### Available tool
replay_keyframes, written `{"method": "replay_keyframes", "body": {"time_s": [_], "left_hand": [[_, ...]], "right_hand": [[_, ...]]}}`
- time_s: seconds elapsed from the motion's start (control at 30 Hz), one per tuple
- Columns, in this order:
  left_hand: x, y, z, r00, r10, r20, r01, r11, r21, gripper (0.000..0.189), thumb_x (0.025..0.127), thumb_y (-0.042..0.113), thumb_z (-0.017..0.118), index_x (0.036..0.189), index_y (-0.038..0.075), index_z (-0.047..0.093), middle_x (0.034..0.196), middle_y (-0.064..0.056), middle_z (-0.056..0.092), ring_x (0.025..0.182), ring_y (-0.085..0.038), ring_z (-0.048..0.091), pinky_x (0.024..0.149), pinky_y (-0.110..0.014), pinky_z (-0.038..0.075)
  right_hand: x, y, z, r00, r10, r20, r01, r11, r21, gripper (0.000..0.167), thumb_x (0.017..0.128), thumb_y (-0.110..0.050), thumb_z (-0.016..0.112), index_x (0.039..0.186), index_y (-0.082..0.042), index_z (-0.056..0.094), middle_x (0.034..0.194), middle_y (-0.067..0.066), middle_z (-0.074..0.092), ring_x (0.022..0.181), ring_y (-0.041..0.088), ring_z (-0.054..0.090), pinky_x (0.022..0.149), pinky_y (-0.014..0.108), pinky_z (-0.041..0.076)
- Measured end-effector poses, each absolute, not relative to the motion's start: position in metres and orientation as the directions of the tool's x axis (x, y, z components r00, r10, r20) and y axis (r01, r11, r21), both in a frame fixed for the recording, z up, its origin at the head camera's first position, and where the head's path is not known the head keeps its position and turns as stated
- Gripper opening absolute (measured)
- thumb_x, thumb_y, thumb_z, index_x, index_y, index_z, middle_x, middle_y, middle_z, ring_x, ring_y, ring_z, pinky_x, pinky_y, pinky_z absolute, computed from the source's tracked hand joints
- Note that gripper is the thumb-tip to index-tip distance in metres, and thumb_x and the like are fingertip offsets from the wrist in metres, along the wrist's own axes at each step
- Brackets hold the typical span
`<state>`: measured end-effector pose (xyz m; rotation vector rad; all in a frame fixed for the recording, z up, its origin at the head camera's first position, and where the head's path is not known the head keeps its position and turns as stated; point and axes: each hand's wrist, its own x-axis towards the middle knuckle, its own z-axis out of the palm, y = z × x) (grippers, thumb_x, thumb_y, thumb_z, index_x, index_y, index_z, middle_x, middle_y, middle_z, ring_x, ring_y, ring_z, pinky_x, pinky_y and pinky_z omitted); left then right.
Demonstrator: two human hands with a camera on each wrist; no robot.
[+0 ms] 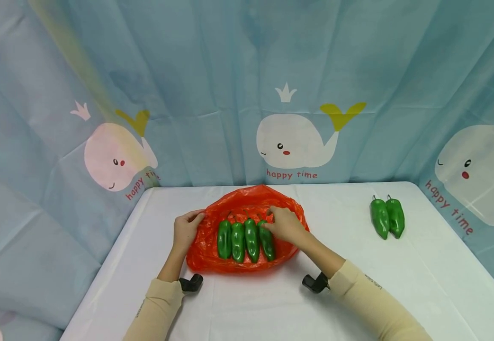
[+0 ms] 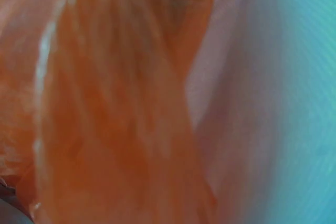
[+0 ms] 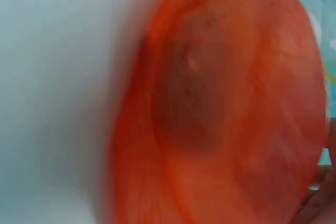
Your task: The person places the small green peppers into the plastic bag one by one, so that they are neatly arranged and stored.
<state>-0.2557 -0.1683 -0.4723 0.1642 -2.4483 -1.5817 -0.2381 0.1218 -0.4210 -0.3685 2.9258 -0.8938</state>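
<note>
A red plastic bag (image 1: 240, 269) lies spread open on the table, its rim standing up around several green peppers (image 1: 238, 242) set side by side. At the bag's left edge, my left hand (image 1: 185, 230) pinches the rim between thumb and fingers. My right hand (image 1: 288, 226) reaches over the right rim, its thumb overlapping the upper end of the rightmost pepper (image 1: 267, 244). Red plastic shows between that thumb and the fingers. Blurred orange-red plastic (image 2: 115, 108) fills much of the left wrist view. The bag wall (image 3: 236, 145) hides most of the right hand in the right wrist view.
Two more green peppers (image 1: 387, 218) lie together on the white table (image 1: 400, 279) at the right. A light blue curtain (image 1: 212, 94) with printed whales hangs behind and along both sides. Each wrist carries a black camera mount (image 1: 316, 283).
</note>
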Motion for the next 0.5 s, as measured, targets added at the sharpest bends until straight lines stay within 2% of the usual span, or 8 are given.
{"method": "replay_keyframes", "body": {"time_s": [0.13, 0.2, 0.5], "left_hand": [[-0.257, -0.169, -0.474, -0.969, -0.211, 0.129, 0.032, 0.41, 0.912, 0.027, 0.096, 0.023, 0.062, 0.111, 0.003, 0.073, 0.11, -0.018, 0.072, 0.097, -0.019, 0.064, 0.074, -0.011, 0.047], [-0.257, -0.17, -0.475, -0.969, -0.211, 0.128, 0.032, 0.405, 0.914, 0.027, 0.096, 0.023, 0.062, 0.111, 0.003, 0.073, 0.109, -0.017, 0.072, 0.096, -0.016, 0.063, 0.073, -0.011, 0.047], [-0.256, -0.171, -0.473, -0.969, -0.215, 0.123, 0.027, 0.403, 0.915, 0.027, 0.096, 0.022, 0.062, 0.112, 0.003, 0.073, 0.11, -0.017, 0.072, 0.099, -0.02, 0.063, 0.073, -0.011, 0.047]], "right_hand": [[-0.24, 0.137, -0.416, -0.969, -0.231, 0.091, -0.238, 0.756, -0.61, 0.037, 0.087, -0.02, 0.073, 0.118, -0.003, 0.063, 0.102, 0.014, 0.07, 0.087, 0.023, 0.065, 0.073, 0.036, 0.055], [-0.241, 0.145, -0.414, -0.966, -0.229, 0.123, -0.255, 0.74, -0.623, 0.034, 0.087, -0.018, 0.072, 0.117, -0.003, 0.064, 0.103, 0.014, 0.071, 0.091, 0.025, 0.066, 0.077, 0.038, 0.056], [-0.249, 0.184, -0.401, -0.964, -0.203, 0.169, -0.264, 0.757, -0.598, 0.035, 0.089, -0.017, 0.069, 0.119, 0.001, 0.062, 0.105, 0.018, 0.07, 0.092, 0.03, 0.066, 0.077, 0.04, 0.057]]}}
